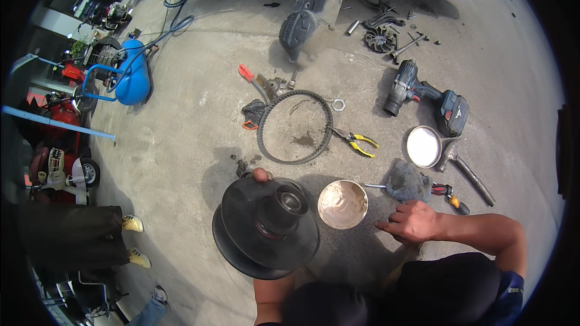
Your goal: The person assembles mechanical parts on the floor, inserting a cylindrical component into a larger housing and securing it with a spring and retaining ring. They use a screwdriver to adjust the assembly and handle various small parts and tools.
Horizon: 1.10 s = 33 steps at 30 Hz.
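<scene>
A dark two-disc pulley [248, 223] with a raised hollow hub is held up at the lower middle. My left hand [260, 174] grips it from below; only a fingertip shows over its far rim, and the pulley hides the rest. Just right of it, an open round tub of pale brown grease [343, 204] sits on the concrete. My right hand [409, 222] hovers right of the tub, index finger stretched toward it and the other fingers curled, with nothing seen in it. Beyond that hand lie a grey rag [408, 181] and some screwdrivers [459, 206].
A toothed belt [261, 139] lies ahead, with yellow-handled pliers [362, 143] across its edge. To the right are a cordless impact wrench [428, 93], a white-faced lid [424, 147] and a hammer [471, 178]. A blue air compressor [133, 75] and a bystander's shoes [133, 223] are left.
</scene>
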Motion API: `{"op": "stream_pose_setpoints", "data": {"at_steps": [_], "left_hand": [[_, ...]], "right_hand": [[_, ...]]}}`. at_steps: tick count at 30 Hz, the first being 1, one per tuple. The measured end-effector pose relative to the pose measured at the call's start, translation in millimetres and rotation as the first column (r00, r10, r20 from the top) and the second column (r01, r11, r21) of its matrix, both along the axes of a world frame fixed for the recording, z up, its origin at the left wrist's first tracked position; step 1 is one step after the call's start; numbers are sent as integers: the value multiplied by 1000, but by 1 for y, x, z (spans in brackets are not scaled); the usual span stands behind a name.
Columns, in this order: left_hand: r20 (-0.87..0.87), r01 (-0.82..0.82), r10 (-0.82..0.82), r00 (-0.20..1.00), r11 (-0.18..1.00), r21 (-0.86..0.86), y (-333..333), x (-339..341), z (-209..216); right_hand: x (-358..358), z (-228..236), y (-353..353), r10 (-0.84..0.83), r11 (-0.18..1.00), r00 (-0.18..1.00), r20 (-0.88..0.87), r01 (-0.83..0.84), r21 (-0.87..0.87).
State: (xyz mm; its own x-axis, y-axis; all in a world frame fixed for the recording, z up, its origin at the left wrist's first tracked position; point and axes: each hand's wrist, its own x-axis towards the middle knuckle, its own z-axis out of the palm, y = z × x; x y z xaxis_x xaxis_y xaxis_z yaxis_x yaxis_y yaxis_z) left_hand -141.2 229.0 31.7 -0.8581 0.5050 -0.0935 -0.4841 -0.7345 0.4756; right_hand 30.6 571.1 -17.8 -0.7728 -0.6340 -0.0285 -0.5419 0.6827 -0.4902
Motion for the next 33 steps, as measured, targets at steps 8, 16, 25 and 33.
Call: {"op": "stream_pose_setpoints", "data": {"at_steps": [8, 16, 25, 33], "left_hand": [[-593, -369, 185, 784, 906, -206, 47, 25, 91], [-944, -271, -25, 330, 955, -119, 21, -1, 106], [-584, -354, -12, 812, 785, -508, 24, 41, 125], [-755, -403, 111, 647, 890, -214, 38, 28, 106]], "right_hand": [[-75, 111, 0, 123, 554, 688, 715, 550, -625], [-102, 202, -28, 330, 668, 657, 678, 346, -659], [-125, 215, -52, 192, 863, 904, 382, 30, -504], [-120, 202, -61, 164, 785, 944, 286, 51, -618]]}}
